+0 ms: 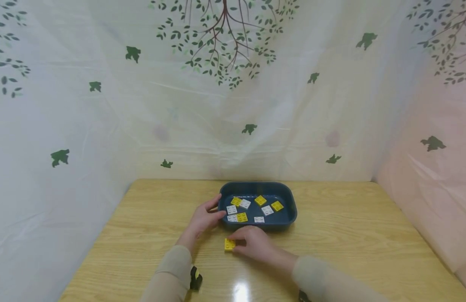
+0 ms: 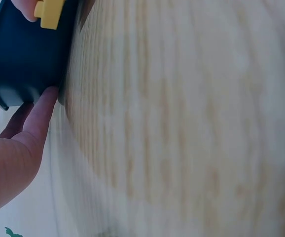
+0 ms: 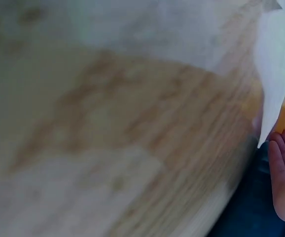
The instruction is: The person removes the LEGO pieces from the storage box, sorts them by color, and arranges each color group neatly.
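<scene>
A dark blue tray (image 1: 282, 225) stands on the table with several yellow and white toy bricks lying in it. My left hand (image 1: 205, 219) holds the tray's left end, fingertips at the rim and against the outer wall, as the left wrist view also shows. In front of the tray, my right hand (image 1: 257, 243) pinches a yellow toy brick (image 1: 229, 245) between thumb and fingers. The right wrist view shows this brick (image 3: 282, 114) at its edge, partly covered by the fingers. Studs face up on the brick in the head view.
The wooden table (image 1: 350, 235) stretches to both sides of the tray. Behind it hangs a pale curtain (image 1: 202, 138) printed with branches and green birds, close to the tray's far side. A dark strap piece (image 1: 195, 278) shows by the left sleeve.
</scene>
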### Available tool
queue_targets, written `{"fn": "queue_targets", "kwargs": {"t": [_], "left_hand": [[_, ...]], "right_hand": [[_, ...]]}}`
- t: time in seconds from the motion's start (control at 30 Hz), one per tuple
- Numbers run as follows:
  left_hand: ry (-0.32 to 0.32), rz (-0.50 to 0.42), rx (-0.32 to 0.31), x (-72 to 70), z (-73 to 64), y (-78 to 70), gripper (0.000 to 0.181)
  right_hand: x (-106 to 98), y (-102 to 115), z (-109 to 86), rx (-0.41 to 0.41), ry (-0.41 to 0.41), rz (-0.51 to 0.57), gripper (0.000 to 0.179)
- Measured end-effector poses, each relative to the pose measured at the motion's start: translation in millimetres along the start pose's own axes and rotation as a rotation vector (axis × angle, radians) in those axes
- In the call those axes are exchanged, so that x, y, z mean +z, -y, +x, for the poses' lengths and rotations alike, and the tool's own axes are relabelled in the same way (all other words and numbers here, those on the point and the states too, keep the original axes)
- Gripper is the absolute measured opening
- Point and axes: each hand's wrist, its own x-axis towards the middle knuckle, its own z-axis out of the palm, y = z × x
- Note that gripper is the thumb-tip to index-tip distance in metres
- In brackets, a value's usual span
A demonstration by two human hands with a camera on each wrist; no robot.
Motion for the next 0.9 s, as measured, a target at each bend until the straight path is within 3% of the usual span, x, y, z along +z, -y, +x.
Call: {"fn": "queue_targets", "kwargs": {"t": [0.2, 0.33, 0.6, 0.77, 0.9], "left_hand": [[0.010, -0.011, -0.008, 0.7, -4.2, -8.5, 0.065], [0.005, -0.023, -0.001, -0.2, 0.6, -1.3, 0.065], [0.000, -0.014, -0.004, -0.6, 0.8, -0.8, 0.063], [-0.004, 0.005, 0.004, 0.3, 0.5, 0.4, 0.064], [-0.008, 0.004, 0.005, 0.7, -0.1, 0.3, 0.064]], "right_hand": [[4.2, 0.5, 3.9, 0.013, 0.015, -0.006, 0.032], [6.2, 0.5, 6.5, 0.007, 0.027, -0.020, 0.032], [5.5, 0.9, 4.9, -0.025, 0.037, -0.044, 0.036], [0.5, 0.6, -6.3, -0.119, 0.025, -0.014, 0.037], [-10.6, 1.4, -10.9, -0.206, -0.039, 0.038, 0.039]]}}
